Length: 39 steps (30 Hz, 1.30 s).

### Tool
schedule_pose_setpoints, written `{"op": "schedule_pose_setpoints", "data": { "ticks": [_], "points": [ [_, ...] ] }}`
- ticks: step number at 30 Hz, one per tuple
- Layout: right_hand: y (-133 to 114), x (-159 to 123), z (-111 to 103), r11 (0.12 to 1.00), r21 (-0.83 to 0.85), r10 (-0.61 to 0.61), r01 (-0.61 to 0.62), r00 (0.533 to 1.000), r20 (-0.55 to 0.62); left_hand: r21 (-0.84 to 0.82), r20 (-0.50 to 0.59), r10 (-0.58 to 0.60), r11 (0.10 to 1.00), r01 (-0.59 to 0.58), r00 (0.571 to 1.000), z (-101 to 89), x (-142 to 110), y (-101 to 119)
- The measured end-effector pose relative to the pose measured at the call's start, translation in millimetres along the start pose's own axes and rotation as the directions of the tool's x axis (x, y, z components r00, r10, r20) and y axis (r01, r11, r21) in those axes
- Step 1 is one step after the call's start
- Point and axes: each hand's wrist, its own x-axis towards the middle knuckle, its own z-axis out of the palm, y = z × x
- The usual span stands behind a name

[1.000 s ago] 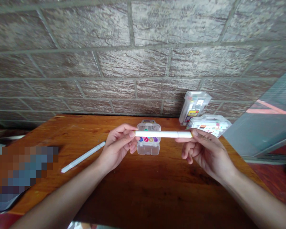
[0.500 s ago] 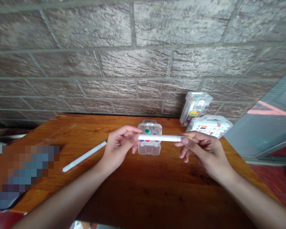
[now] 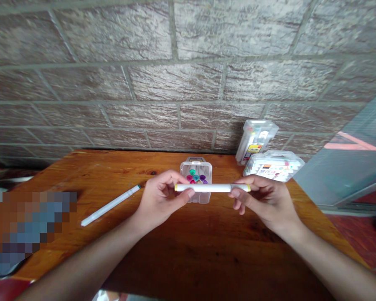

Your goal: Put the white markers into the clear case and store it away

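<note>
White marker spans our left hand and right hand, thumbs and fingers pinching it before the open case. Uneven pulling could pop its cap; the seam seems near our right fingertips.

Yellow-tipped marker, held level in both hands

My left hand and right hand are pinching the yellow-tipped marker near its ends. Behind it, an open clear case is showing coloured marker ends. A second white marker is lying to the left; two clear cases are standing at right, near the brick wall.
</note>
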Motion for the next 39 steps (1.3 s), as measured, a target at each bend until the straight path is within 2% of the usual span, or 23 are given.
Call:
{"op": "schedule_pose_setpoints", "data": {
  "ticks": [6,18,28,39],
  "points": [
    [1,-2,1,0.998,-0.049,-0.035,0.034,0.999,-0.025,-0.010,0.031,0.005,1.000,-0.005,0.999,2.4,-1,2],
    [-7,-4,4,0.993,-0.116,-0.019,0.018,1.000,-0.007,0.028,0.014,0.011,1.000,-0.012,1.000,0.7,0,2],
    [-11,-2,4,0.995,-0.098,0.020,-0.021,1.000,-0.009,0.008,0.010,-0.008,1.000,0.008,1.000,0.9,0,4],
    [-11,0,2,0.999,-0.050,0.010,-0.009,1.000,0.007,0.010,0.036,-0.034,0.999,0.034,0.999,-4.5,-3,-5]
  ]
}}
